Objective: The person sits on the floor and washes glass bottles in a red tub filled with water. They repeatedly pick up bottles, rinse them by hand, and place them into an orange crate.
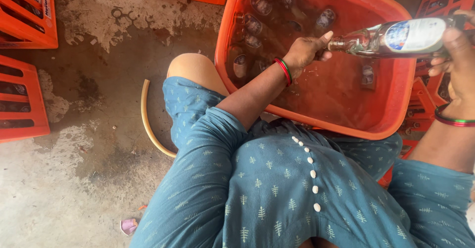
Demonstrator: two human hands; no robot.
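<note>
Orange tub (396,85) holds water and sunken bottles (253,25); both hands, left hand (304,50) and right hand (457,60), grip a glass bottle (391,38).

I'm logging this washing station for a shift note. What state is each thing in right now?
Glass bottle: held level over the tub, neck toward the left hand, uncapped as far as shows.
Left hand: fingers at the bottle's mouth.
Right hand: gripping the bottle's body.
Orange tub: filled with murky water.
Submerged bottles: lying under the water.
Hose: lying loose on the wet floor.
Orange crates: standing on the floor, bottles inside.
</note>
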